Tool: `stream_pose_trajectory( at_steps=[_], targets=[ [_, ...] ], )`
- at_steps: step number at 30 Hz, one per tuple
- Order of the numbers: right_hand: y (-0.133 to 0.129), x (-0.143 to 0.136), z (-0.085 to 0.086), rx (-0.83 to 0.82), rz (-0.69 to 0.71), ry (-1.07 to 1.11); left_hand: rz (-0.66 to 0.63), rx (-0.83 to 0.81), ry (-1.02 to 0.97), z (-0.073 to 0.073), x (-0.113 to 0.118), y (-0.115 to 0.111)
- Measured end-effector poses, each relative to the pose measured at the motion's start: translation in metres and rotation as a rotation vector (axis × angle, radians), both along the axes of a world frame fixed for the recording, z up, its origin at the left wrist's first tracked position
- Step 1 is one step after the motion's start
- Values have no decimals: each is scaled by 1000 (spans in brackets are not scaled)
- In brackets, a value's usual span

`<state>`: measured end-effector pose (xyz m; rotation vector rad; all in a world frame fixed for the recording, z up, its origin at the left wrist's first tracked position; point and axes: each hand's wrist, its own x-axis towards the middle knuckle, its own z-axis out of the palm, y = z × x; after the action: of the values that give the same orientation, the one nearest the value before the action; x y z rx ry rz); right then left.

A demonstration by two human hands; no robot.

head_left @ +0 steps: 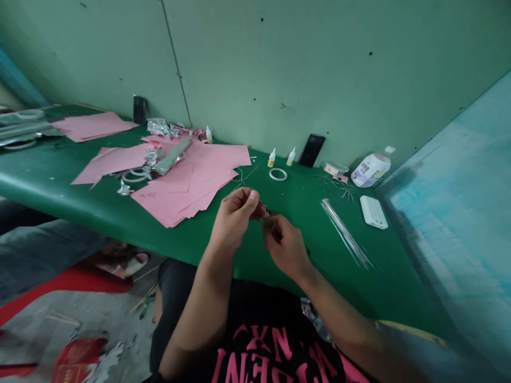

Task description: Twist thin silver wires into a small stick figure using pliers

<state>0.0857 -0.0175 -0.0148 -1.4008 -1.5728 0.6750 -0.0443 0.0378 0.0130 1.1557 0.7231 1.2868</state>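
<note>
Your left hand [235,215] and right hand [284,246] meet above green table [80,197], fingertips pinched on small thin piece [266,213], too small to identify. Pink paper sheets [187,181] lie left of hands. Tape ring [278,174] beyond; clear rod bundle [346,235] and white power bank [373,212] to right.

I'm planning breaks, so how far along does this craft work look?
Done: crumpled foil pieces lie by the pink paper sheets. In hand: the left hand and right hand pinch something thin, too small to identify. Left: the clear sticks and glue bottles sit apart, untouched.
</note>
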Motion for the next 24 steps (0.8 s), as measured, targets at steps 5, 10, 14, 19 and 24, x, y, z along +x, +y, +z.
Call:
stream_pose_trajectory(
  at_steps=[5,10,14,19,24],
  targets=[
    [-2,-2,-8,83,-64,-156,-6,-15,74,-1,0,0],
    [-5,5,-12,212,-24,-313,-25,-16,91,-1,-2,1],
    [-5,11,-13,210,-31,-340,-75,-38,91,-2,-3,0],
    [1,21,-13,205,-30,-336,-62,-25,65,-2,-1,0],
    [6,51,-36,109,-172,-476,-6,-19,70,-6,-3,3]
  ],
)
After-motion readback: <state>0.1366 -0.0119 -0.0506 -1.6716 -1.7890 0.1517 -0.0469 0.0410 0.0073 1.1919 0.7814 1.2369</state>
